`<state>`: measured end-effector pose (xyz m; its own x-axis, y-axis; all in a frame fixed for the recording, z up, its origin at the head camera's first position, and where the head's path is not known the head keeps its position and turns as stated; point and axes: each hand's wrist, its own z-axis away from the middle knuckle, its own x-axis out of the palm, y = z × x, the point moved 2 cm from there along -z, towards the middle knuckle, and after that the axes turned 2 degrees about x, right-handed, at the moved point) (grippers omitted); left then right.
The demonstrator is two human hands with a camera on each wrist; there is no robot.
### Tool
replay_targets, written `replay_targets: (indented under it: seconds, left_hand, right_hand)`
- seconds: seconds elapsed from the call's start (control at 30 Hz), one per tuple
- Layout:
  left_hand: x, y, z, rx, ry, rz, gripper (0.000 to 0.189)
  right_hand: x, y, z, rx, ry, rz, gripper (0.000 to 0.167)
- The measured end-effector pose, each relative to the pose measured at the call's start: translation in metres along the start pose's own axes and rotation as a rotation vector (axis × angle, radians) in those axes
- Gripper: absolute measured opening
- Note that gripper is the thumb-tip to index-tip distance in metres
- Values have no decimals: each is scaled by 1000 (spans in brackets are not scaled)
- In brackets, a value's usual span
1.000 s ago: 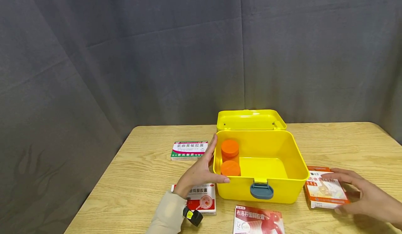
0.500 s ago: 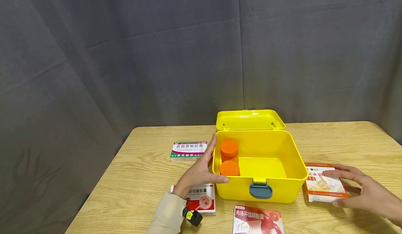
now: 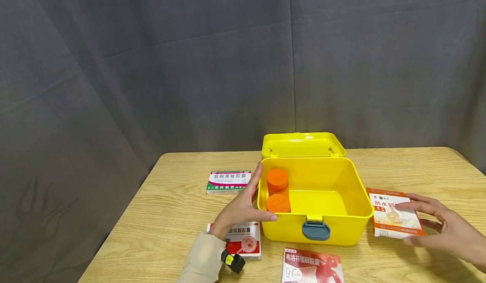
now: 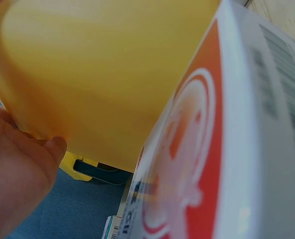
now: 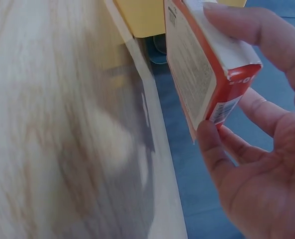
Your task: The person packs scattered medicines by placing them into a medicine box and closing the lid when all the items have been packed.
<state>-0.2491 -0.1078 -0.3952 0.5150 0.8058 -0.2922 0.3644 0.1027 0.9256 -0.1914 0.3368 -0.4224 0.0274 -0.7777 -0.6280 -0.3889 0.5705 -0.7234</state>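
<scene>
My right hand (image 3: 436,224) pinches a white and orange box of adhesive bandages (image 3: 395,217) between thumb and fingers, beside the right wall of a yellow medicine box (image 3: 362,228). In the right wrist view the bandage box (image 5: 192,64) is tilted, held by its end with the thumb opposite the fingers. At the other side, my left hand (image 3: 241,211) holds the yellow box by its left wall, thumb across the front left corner and fingers along the side. The lid (image 3: 303,144) is swung back. Two orange-capped bottles (image 3: 278,178) stand inside at the left.
A red and white capsule box (image 3: 244,241) lies under my left forearm. Another, with a rabbit-like red figure (image 3: 313,268), is at the table's front. A green and white capsule box (image 3: 228,181) lies behind left. Grey cloth (image 3: 228,63) hangs behind the wooden table (image 3: 152,232).
The bandage box has risen and shifted away from me along the yellow box's right side, with my right hand following. My left hand and the yellow box have kept their places.
</scene>
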Motion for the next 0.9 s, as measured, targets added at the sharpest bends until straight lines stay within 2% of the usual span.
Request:
replay_targets:
  seconds: [0.3, 0.7, 0.9]
  left_hand:
    - [2, 1, -1, 16, 9, 13, 116]
    - [0, 2, 2, -12, -6, 8, 115]
    - [0, 2, 1, -4, -6, 8, 115]
  right_hand:
    - [-6, -4, 0, 21, 44, -13, 63]
    - [-11, -10, -3, -22, 80, -41, 62]
    - [-14, -13, -3, 4, 112, -45, 61]
